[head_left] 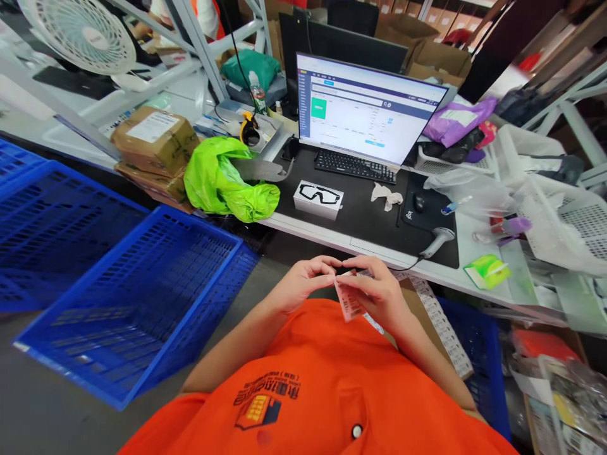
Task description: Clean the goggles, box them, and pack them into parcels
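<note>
In front of my orange shirt, my right hand (374, 291) pinches a small printed label (349, 302) with reddish print and lines of dark text. My left hand (310, 281) meets it fingertip to fingertip, thumb and fingers closed at the label's upper left corner. The label hangs tilted below the fingers, and part of it is hidden behind my right hand. On the desk just beyond lies a white box (317, 207) with black goggles pictured on top. A grey barcode scanner (437, 242) rests to the right, on the edge of the mouse pad.
A lit monitor (365, 114) and keyboard (355, 165) stand behind the box. Left are a bright green plastic bag (222, 180), taped cartons (154, 142) and blue crates (137, 303). Crumpled tissue (386, 196), a mouse (418, 202) and white baskets (564, 215) are to the right.
</note>
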Demonstrator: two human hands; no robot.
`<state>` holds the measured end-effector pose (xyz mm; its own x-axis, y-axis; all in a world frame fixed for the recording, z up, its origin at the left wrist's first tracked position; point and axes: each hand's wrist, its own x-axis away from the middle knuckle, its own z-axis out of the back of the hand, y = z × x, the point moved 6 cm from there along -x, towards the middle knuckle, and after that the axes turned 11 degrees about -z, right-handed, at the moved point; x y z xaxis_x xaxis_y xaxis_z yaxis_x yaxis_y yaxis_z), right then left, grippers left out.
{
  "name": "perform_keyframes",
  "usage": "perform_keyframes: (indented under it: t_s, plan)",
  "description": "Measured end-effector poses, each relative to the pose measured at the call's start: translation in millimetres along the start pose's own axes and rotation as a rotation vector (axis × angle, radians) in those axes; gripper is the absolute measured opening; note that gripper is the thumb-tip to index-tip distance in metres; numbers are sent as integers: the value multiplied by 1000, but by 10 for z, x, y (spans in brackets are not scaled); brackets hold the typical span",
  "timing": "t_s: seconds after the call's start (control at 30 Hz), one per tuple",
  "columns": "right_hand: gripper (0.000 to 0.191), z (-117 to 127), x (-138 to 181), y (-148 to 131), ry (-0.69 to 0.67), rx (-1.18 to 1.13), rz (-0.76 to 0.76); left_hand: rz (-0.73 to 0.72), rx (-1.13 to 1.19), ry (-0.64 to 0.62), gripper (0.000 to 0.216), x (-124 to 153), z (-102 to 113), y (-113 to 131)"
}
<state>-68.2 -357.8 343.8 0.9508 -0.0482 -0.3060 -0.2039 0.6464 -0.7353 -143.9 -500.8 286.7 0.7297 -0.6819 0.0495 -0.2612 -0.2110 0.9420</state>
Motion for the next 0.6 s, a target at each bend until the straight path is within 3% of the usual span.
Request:
perform_keyframes:
  t_s: [0.17, 0.27, 0.37, 0.6]
  plan:
    - [19, -39, -51, -38, 12, 1, 66, 14, -34, -58, 27, 26, -48, 23]
    - [22, -34, -22, -129, 74, 49, 199, 36, -6, -65, 31, 51, -60, -21]
    - [22, -37, 43, -212, 163, 170, 309, 51, -13, -69, 35, 66, -34, -115]
    - [14, -189, 126, -132, 203, 391, 397, 132, -96, -96, 46, -37, 57, -403]
